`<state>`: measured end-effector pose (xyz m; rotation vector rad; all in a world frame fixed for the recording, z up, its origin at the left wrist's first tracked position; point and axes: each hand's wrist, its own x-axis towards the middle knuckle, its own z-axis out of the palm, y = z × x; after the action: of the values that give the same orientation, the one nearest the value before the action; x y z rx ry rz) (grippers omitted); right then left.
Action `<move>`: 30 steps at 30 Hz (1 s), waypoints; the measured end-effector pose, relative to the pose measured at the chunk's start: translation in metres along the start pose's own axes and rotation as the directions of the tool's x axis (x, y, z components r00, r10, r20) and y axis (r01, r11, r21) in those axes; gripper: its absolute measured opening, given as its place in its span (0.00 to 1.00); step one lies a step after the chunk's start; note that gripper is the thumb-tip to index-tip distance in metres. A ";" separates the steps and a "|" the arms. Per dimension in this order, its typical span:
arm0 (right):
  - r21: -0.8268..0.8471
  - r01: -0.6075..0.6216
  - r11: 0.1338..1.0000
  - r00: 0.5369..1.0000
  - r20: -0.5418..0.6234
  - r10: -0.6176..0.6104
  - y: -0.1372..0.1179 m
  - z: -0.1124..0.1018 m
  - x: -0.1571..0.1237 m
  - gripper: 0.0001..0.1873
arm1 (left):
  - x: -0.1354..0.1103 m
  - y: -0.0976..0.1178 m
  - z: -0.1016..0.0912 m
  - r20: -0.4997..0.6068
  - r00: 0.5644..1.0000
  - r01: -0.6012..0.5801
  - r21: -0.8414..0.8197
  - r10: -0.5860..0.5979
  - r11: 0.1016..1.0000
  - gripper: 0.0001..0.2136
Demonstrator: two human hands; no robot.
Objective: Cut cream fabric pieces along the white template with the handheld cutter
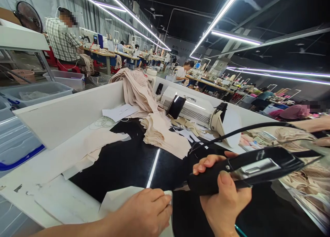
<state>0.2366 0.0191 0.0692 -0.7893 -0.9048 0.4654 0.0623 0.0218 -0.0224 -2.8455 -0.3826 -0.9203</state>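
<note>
My right hand is wrapped around a black corded hand tool with a silver lever on its side. The tool's narrow metal tip points left and sits just right of my left hand. Curled fingers of my left hand grip the edge of a whitish flat piece, either fabric or card. That piece lies over the black work surface, partly hidden under the hand. A stack of cream fabric pieces rests further back, and more cut pieces lie at the left.
White boards wall the table. Along the back stand a white vented machine and a propped phone. The tool's black cable arcs right. A heap of fabric and another person's arm are at the right.
</note>
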 end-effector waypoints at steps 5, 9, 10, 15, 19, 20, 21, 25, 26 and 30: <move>0.011 -0.010 1.000 1.000 0.001 0.010 -0.001 0.002 0.001 0.21 | -0.003 -0.001 0.003 0.039 0.999 -0.033 0.034 0.031 0.999 0.07; 0.007 -0.009 1.000 1.000 0.026 0.009 0.001 0.001 -0.002 0.20 | -0.002 0.000 0.002 0.059 0.998 -0.037 0.039 0.035 0.999 0.07; 0.004 -0.011 1.000 0.999 0.033 0.010 0.001 0.001 -0.003 0.19 | -0.001 0.000 0.001 0.058 0.997 -0.044 0.036 0.042 0.998 0.08; -0.003 -0.014 1.000 0.999 0.033 0.014 0.001 0.000 -0.004 0.19 | 0.002 -0.001 -0.007 0.037 0.997 -0.073 0.040 0.071 0.997 0.09; 0.005 -0.004 1.000 1.000 0.022 0.004 0.000 0.000 -0.005 0.20 | 0.002 -0.001 -0.007 -0.002 0.999 -0.052 0.030 0.052 0.998 0.10; 0.006 -0.003 1.000 1.000 0.024 0.003 0.000 0.000 -0.005 0.20 | 0.002 -0.001 -0.006 -0.015 0.999 -0.050 0.030 0.050 0.998 0.10; 0.006 -0.006 1.000 1.000 0.028 0.006 0.000 0.000 -0.005 0.20 | 0.002 0.000 -0.004 -0.024 0.998 -0.051 0.033 0.052 0.998 0.11; -0.002 -0.018 1.000 0.999 0.032 0.018 0.001 0.001 -0.006 0.18 | -0.001 0.001 0.001 -0.028 0.999 -0.045 0.026 0.046 0.999 0.10; -0.010 -0.024 1.000 0.999 0.028 0.024 0.001 0.001 -0.006 0.17 | -0.002 0.001 0.001 -0.014 0.999 -0.040 0.021 0.041 0.999 0.10; -0.013 -0.033 0.999 0.999 0.017 0.033 0.000 0.003 -0.006 0.17 | -0.003 0.002 0.001 0.009 1.000 -0.022 0.011 0.022 1.000 0.09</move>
<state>0.2313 0.0165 0.0674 -0.8138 -0.9120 0.4965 0.0611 0.0199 -0.0251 -2.8393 -0.3549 -0.8988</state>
